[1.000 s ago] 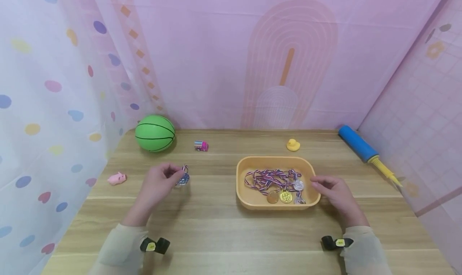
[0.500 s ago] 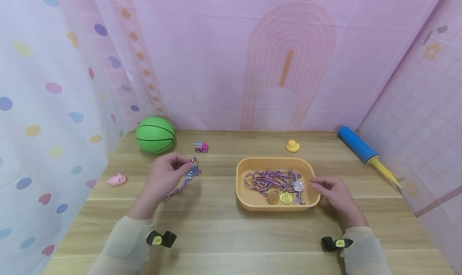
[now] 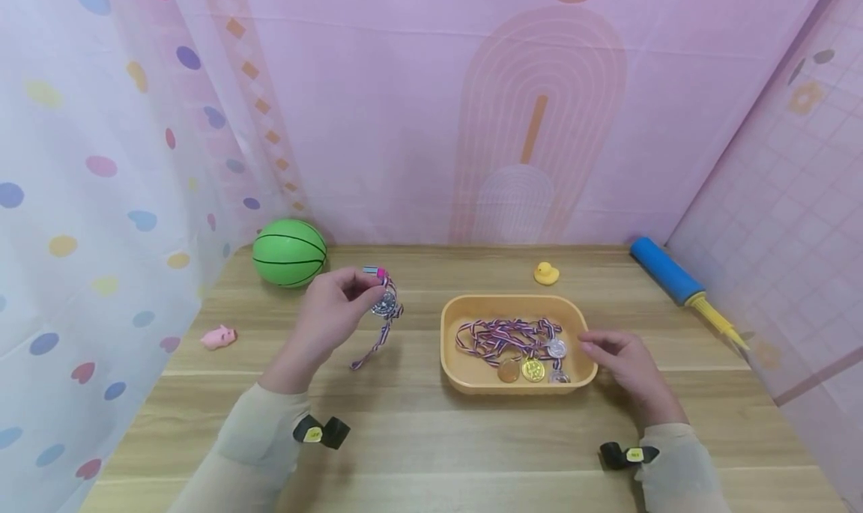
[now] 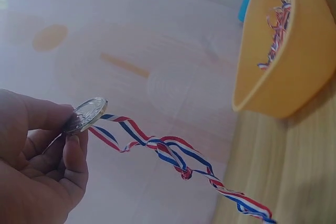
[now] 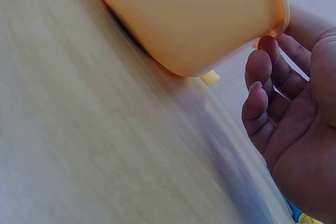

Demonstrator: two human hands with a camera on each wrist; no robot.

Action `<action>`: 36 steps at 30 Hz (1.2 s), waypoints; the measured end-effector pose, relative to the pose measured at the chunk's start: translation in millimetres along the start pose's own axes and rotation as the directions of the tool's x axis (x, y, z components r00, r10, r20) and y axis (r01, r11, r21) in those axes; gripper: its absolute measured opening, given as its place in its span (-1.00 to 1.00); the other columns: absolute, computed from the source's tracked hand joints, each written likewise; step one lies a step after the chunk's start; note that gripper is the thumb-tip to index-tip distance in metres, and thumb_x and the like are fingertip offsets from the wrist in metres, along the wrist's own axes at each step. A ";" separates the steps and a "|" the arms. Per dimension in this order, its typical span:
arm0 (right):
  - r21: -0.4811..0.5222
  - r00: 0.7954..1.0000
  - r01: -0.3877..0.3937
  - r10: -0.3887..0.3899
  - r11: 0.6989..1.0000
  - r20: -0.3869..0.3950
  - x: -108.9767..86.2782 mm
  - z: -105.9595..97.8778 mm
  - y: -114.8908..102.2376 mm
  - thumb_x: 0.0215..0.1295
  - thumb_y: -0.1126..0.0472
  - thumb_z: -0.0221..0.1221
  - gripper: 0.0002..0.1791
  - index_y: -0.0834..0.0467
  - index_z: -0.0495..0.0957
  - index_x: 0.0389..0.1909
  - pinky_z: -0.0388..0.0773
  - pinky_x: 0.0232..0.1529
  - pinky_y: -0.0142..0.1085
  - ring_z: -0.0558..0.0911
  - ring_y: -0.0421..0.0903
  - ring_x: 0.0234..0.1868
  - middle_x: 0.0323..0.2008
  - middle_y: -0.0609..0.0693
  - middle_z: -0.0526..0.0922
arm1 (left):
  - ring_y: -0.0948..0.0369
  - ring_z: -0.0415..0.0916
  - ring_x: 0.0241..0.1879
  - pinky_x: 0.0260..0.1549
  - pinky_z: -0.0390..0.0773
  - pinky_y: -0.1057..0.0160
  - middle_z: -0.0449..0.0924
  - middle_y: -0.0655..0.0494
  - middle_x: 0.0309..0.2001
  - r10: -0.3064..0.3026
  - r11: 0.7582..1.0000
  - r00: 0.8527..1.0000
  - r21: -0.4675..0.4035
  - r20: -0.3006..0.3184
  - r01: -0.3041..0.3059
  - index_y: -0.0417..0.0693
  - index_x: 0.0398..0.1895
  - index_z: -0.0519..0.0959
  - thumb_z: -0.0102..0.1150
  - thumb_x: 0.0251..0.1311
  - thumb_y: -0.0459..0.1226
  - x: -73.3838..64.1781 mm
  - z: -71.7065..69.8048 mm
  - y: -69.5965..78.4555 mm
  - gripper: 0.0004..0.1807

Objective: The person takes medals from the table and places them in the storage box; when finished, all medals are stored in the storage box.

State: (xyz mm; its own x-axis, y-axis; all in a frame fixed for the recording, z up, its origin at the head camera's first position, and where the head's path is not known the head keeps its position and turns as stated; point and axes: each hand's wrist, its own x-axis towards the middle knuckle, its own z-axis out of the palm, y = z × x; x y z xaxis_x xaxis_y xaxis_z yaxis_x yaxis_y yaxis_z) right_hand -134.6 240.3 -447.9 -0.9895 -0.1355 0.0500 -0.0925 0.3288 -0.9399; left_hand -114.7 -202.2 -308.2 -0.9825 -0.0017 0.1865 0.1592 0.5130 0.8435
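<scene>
My left hand (image 3: 337, 307) pinches the edge of a silver medal (image 4: 86, 115) between thumb and fingers, held above the table left of the tub. Its red, white and blue ribbon (image 4: 173, 153) hangs down in a loose, knotted strand. My right hand (image 3: 623, 359) grips the right rim of a yellow-orange plastic tub (image 3: 515, 388), thumb and fingertips at the edge. Inside the tub lie tangled striped ribbons (image 3: 502, 337) with a gold medal (image 3: 533, 369), a bronze-coloured medal (image 3: 509, 370) and silver medals (image 3: 556, 348). In the right wrist view only the tub's outer wall (image 5: 194, 19) shows.
Along the back of the wooden table (image 3: 431, 445) are a green ball (image 3: 290, 253), a pink toy truck (image 3: 374, 272) partly hidden by my left hand, and a yellow rubber duck (image 3: 546, 274). A pink toy pig (image 3: 219, 337) lies left, a blue hand pump (image 3: 667, 271) right.
My left hand has lifted the silver medal and carried it right, closer to the tub, its ribbon now dangling. My right hand has stayed at the tub's rim.
</scene>
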 end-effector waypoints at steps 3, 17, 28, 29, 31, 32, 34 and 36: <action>0.010 1.000 0.011 -0.011 1.000 0.001 0.5 -0.3 0.1 0.27 0.15 0.26 -0.60 0.40 0.57 -0.04 0.49 -0.10 -0.44 0.59 -0.26 -0.14 -0.04 0.29 0.62 | 0.14 0.51 -0.32 -0.43 0.51 0.32 0.66 0.06 -0.27 0.009 1.000 1.000 -0.020 0.005 -0.009 -0.11 -0.30 0.63 0.28 0.20 -0.27 1.8 1.9 8.1 -0.91; -0.032 1.000 -0.011 0.011 0.999 -0.012 0.2 -0.5 0.2 0.27 0.12 0.26 -0.62 0.35 0.60 -0.05 0.49 -0.10 -0.44 0.59 -0.26 -0.15 -0.08 0.20 0.66 | 0.14 0.52 -0.34 -0.46 0.51 0.31 0.65 0.06 -0.31 0.049 0.990 0.998 -0.135 0.039 -0.043 -0.09 -0.31 0.63 0.28 0.19 -0.27 13.1 22.6 39.0 -0.93; -0.009 1.000 -0.008 0.007 1.000 -0.020 0.5 -0.4 2.4 0.26 0.12 0.27 -0.58 0.39 0.58 -0.05 0.50 -0.13 -0.45 0.59 -0.27 -0.16 -0.14 0.04 0.70 | 0.17 0.47 -0.40 -0.49 0.45 0.33 0.64 0.05 -0.34 0.141 0.971 0.988 -0.203 0.058 -0.127 -0.14 -0.35 0.63 0.27 0.20 -0.31 24.5 41.3 67.3 -0.93; -0.007 1.000 -0.001 0.000 1.000 -0.020 0.5 -0.4 2.5 0.26 0.12 0.27 -0.59 0.39 0.58 -0.05 0.50 -0.14 -0.45 0.59 -0.28 -0.16 -0.15 0.03 0.70 | 0.16 0.47 -0.40 -0.48 0.45 0.33 0.64 0.04 -0.34 0.150 0.968 0.987 -0.213 0.062 -0.134 -0.15 -0.34 0.63 0.27 0.20 -0.32 25.4 43.0 70.6 -0.93; 0.000 1.000 0.010 -0.010 1.000 -0.018 0.4 -0.4 2.7 0.27 0.14 0.26 -0.60 0.40 0.58 -0.05 0.51 -0.15 -0.44 0.59 -0.27 -0.17 -0.16 0.01 0.70 | 0.16 0.48 -0.39 -0.46 0.47 0.32 0.65 0.03 -0.34 0.165 0.960 0.984 -0.240 0.071 -0.144 -0.16 -0.34 0.63 0.26 0.20 -0.33 27.3 46.6 76.4 -0.95; 0.004 1.000 0.008 -0.008 1.000 -0.022 0.4 -0.2 2.6 0.26 0.14 0.27 -0.60 0.39 0.58 -0.05 0.51 -0.15 -0.44 0.59 -0.28 -0.18 -0.17 -0.01 0.71 | 0.16 0.49 -0.39 -0.45 0.48 0.32 0.65 0.04 -0.33 0.174 0.957 0.982 -0.246 0.074 -0.151 -0.15 -0.34 0.63 0.26 0.20 -0.34 28.5 48.4 78.7 -0.95; 0.002 1.000 0.006 -0.006 1.000 -0.022 0.4 -0.2 2.7 0.26 0.14 0.27 -0.60 0.39 0.58 -0.05 0.51 -0.15 -0.44 0.59 -0.28 -0.18 -0.17 -0.01 0.71 | 0.16 0.49 -0.39 -0.44 0.49 0.31 0.65 0.06 -0.33 0.192 0.952 0.978 -0.257 0.084 -0.165 -0.14 -0.34 0.63 0.26 0.20 -0.33 30.3 51.6 83.9 -0.96; -0.010 1.000 0.012 -0.012 1.000 -0.015 0.3 -0.3 2.4 0.27 0.14 0.26 -0.59 0.40 0.57 -0.04 0.50 -0.15 -0.44 0.59 -0.28 -0.17 -0.15 0.03 0.70 | 0.17 0.49 -0.40 -0.46 0.48 0.31 0.65 0.09 -0.33 0.208 0.949 0.974 -0.260 0.092 -0.178 -0.11 -0.34 0.63 0.26 0.21 -0.32 31.8 54.3 89.4 -0.97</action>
State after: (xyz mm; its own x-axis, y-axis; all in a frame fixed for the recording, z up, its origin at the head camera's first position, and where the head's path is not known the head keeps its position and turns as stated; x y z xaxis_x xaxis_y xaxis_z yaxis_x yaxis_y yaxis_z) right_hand -135.2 241.4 -450.1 -0.9899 -0.1252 0.0667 -0.1055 0.3363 -0.9358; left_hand -137.0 -109.8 -254.2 -0.9325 0.1843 0.3105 0.3512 0.2640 0.8983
